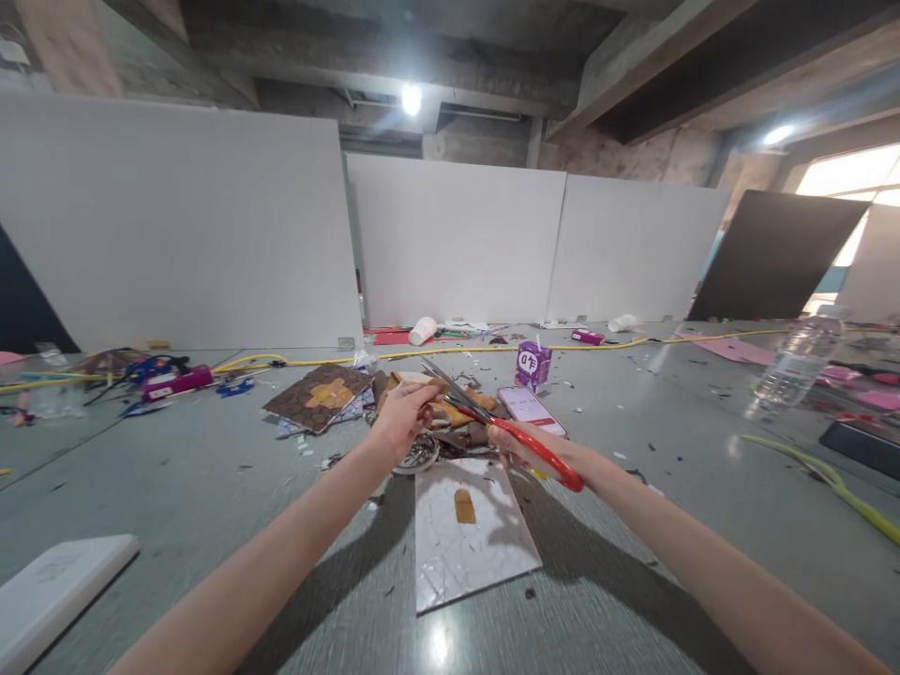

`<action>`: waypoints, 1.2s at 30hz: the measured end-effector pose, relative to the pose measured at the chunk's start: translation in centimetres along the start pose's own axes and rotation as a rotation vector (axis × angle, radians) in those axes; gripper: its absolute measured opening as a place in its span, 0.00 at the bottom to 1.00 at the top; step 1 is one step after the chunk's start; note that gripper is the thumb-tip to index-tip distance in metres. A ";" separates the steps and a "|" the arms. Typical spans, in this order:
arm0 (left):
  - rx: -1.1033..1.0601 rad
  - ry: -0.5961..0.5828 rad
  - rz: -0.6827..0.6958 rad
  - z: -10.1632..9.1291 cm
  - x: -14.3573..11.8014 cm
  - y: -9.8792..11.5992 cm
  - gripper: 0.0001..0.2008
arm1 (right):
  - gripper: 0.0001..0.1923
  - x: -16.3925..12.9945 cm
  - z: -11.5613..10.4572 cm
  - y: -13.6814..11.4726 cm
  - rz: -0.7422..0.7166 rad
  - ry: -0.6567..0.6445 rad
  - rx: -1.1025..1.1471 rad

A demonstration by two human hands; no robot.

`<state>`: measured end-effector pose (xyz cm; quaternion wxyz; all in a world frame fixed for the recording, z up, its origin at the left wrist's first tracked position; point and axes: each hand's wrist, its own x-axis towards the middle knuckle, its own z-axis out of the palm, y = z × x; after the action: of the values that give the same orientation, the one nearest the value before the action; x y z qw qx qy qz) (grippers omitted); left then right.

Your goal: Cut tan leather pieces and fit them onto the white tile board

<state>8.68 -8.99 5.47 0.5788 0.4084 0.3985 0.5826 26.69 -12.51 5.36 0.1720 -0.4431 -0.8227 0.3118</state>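
Observation:
My right hand (507, 448) is wrapped round red-handled scissors (548, 456), whose blades point away to the upper left. The fingers of my left hand (404, 417) pinch a small mustard-brown piece of material (439, 385) close to the blades. Whether the blades touch it I cannot tell. Below my hands lies a white square board (471, 562) with shiny streaks and one mustard-brown rounded piece (465, 507) on it. A heap of brown and mustard scraps (460, 437) sits behind the board, partly hidden by my hands. A round dish (420, 454) is beside my left wrist.
Left of the heap lies a dark brown board with a mustard flower shape (316, 397). To the right are a phone (532, 411), a purple drink carton (532, 366) and a plastic bottle (798, 361). A yellow cable (597, 347) crosses behind. A white box (63, 581) stands near left.

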 end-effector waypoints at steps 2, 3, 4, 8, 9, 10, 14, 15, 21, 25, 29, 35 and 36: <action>0.002 -0.004 0.000 0.0 0.0 0.0 0.09 | 0.30 0.0 0.0 0.0 0.007 -0.002 0.016; 0.004 -0.005 -0.001 0.0 0.0 0.0 0.09 | 0.30 0.0 0.0 0.0 0.010 -0.004 0.021; 0.005 -0.007 -0.003 0.0 0.0 -0.1 0.09 | 0.30 0.0 0.0 0.0 0.017 -0.008 0.020; 0.014 -0.011 -0.023 -0.2 0.3 -0.3 0.09 | 0.31 -0.2 -0.1 0.0 0.057 -0.040 -0.023; 0.016 -0.012 -0.028 -0.3 0.4 -0.4 0.09 | 0.32 -0.3 -0.2 -0.1 0.064 -0.048 -0.032; 0.017 -0.012 -0.032 -0.3 0.4 -0.4 0.09 | 0.32 -0.3 -0.2 -0.1 0.068 -0.054 -0.036; 0.019 -0.010 -0.044 -0.4 0.4 -0.5 0.10 | 0.32 -0.2 -0.1 0.2 0.079 -0.044 -0.026; 0.019 -0.011 -0.046 -0.3 0.4 -0.4 0.10 | 0.32 -0.1 0.0 0.2 0.085 -0.039 -0.016; 0.020 -0.007 -0.049 -0.2 0.2 -0.3 0.09 | 0.33 -0.1 0.0 0.4 0.122 -0.031 -0.001; 0.023 -0.007 -0.055 -0.2 0.3 -0.3 0.09 | 0.33 -0.1 0.0 0.6 0.125 -0.023 -0.034; 0.030 -0.005 -0.066 -0.2 0.3 -0.2 0.08 | 0.32 0.0 0.0 0.9 0.121 -0.018 -0.019; 0.034 -0.008 -0.069 -0.3 0.3 -0.1 0.08 | 0.30 0.0 -0.2 0.7 0.116 0.035 -0.048; 0.036 -0.008 -0.068 -0.3 0.3 -0.1 0.08 | 0.30 0.0 -0.2 0.7 0.123 0.046 -0.047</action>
<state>8.44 -8.69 5.23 0.5923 0.4073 0.4202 0.5538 27.22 -12.11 5.07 0.1608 -0.5039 -0.7968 0.2920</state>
